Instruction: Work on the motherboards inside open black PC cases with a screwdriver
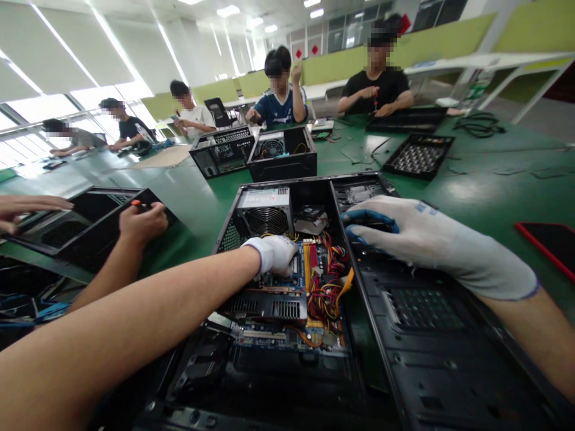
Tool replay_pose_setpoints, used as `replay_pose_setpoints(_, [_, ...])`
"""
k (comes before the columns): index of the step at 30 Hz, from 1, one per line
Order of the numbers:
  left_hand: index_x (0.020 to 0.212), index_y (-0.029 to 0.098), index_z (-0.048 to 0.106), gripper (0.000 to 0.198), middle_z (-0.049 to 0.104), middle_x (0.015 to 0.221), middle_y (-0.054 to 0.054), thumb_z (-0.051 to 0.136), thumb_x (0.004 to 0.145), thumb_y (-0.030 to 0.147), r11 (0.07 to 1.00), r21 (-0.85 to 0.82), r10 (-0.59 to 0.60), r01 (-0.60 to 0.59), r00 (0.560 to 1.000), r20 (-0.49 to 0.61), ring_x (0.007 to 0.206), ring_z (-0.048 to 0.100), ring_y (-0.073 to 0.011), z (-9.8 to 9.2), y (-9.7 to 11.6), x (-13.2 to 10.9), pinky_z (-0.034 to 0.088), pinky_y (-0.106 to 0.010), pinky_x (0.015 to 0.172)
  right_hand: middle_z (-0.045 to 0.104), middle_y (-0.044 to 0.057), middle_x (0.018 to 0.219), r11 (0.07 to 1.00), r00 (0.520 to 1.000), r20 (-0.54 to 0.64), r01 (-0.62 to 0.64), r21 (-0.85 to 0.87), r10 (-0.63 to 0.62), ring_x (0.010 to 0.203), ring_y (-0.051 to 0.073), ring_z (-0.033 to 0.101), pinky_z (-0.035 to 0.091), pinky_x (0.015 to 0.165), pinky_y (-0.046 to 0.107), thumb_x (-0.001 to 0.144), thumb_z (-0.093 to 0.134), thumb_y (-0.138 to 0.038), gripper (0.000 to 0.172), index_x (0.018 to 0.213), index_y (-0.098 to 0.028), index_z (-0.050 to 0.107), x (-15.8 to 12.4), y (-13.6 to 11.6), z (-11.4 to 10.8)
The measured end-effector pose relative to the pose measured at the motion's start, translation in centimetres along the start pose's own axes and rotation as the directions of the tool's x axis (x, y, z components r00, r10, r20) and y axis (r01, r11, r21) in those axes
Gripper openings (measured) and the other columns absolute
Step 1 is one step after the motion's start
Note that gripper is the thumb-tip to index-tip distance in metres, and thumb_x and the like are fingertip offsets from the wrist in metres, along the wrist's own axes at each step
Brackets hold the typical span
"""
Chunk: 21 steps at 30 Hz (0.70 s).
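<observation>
An opened black computer case lies in front of me, its motherboard facing up. My left hand, in a white glove, reaches onto the board near the processor area. Its fingers are curled and their tips are hidden, so what they grip is unclear. Above it sits the power supply with its round fan. Red, yellow and black cables bunch right of the hand. My right hand, gloved in white and blue, lies over the black panel section, thumb and fingers apart, with nothing seen in them.
At left, a co-worker's bare hand holds an orange-ended tool beside another case. Two opened cases stand ahead. A black tray and a red-edged black object lie right on the green table. Several people sit beyond.
</observation>
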<state>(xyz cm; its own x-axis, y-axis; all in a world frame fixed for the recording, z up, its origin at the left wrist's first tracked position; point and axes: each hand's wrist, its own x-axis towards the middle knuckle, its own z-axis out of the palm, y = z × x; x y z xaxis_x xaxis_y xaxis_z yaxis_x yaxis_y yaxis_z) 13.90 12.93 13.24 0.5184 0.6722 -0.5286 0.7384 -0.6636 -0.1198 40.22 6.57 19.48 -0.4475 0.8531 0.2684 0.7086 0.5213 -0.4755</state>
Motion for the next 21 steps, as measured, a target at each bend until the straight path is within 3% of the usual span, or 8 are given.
replay_pose_setpoints(8, [0.124,0.018,0.069,0.06,0.075,0.126,-0.017,0.079,0.073,0.046,0.999,-0.011,-0.037,0.036,0.999,-0.024,0.112,0.074,-0.0348,-0.2,0.4,-0.5,0.061,-0.039,0.095,0.077,0.005,0.121,1.0,0.997,-0.068,-0.02,0.013,0.021,0.111,0.034,0.071,0.056,0.096,0.047,0.094,0.065,-0.059,0.04,0.118,-0.03,0.076,-0.1,-0.1,-0.2])
replay_pose_setpoints(14, [0.13,0.014,0.066,0.064,0.075,0.126,-0.019,0.077,0.075,0.046,0.998,-0.04,-0.047,0.045,0.998,-0.043,0.113,0.074,-0.0352,-0.4,0.9,-1.1,0.061,-0.039,0.094,0.073,0.01,0.13,0.989,0.981,-0.132,-0.141,0.036,0.145,0.119,0.038,0.068,0.054,0.104,0.057,0.094,0.06,-0.064,0.051,0.126,-0.026,0.072,-1.5,-0.7,-0.9])
replay_pose_setpoints(19, [0.122,0.015,0.07,0.046,0.076,0.126,-0.018,0.051,0.096,0.047,0.996,-0.086,-0.024,0.012,0.991,-0.135,0.116,0.074,-0.0314,-1.5,0.4,-1.9,0.059,-0.038,0.095,0.054,0.012,0.159,0.927,0.907,-0.198,-0.352,0.132,0.372,0.146,0.046,0.048,0.037,0.123,0.06,0.088,0.068,-0.063,0.076,0.155,-0.032,0.052,-6.5,1.9,-0.6])
replay_pose_setpoints(21, [0.124,0.013,0.069,0.047,0.074,0.13,-0.019,0.042,0.101,0.044,0.995,-0.099,-0.01,-0.012,0.977,-0.214,0.12,0.072,-0.0302,-2.1,0.1,-2.7,0.057,-0.037,0.099,0.05,0.01,0.163,0.871,0.845,-0.245,-0.414,0.265,0.476,0.147,0.049,0.045,0.037,0.122,0.059,0.08,0.075,-0.061,0.081,0.155,-0.04,0.052,-8.4,3.1,0.2])
